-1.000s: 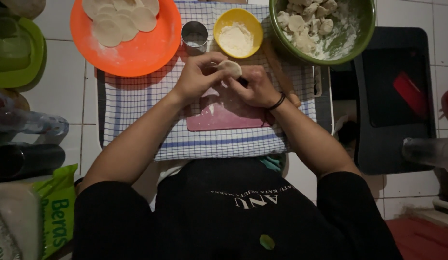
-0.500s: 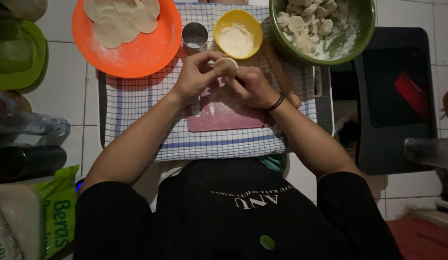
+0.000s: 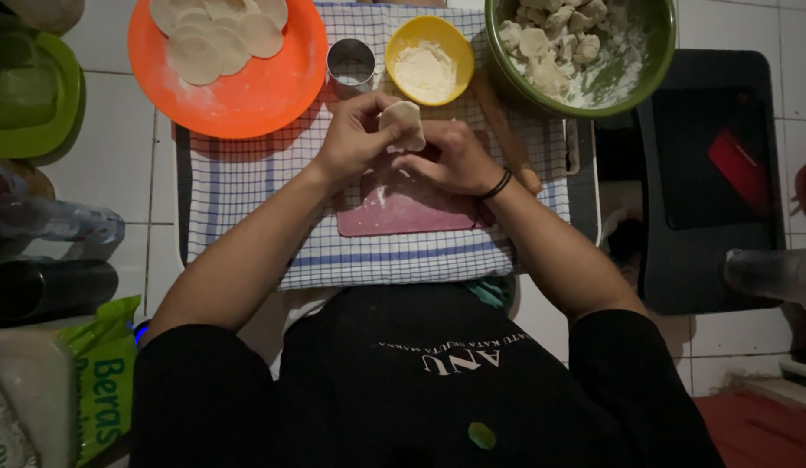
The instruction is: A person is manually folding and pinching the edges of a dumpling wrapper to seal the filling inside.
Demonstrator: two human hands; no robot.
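While I watch from above, my left hand [image 3: 355, 139] and right hand [image 3: 455, 156] pinch one dough disc [image 3: 403, 123] between closed fingertips above the pink board [image 3: 403, 208]; orange plate [image 3: 247, 87] at 11 o'clock, green bowl [image 3: 650, 61] at 1 o'clock.

The dough piece [image 3: 403, 121] is half hidden by fingers; the green bowl [image 3: 646, 69] and orange plate [image 3: 247, 95] are cut off above.
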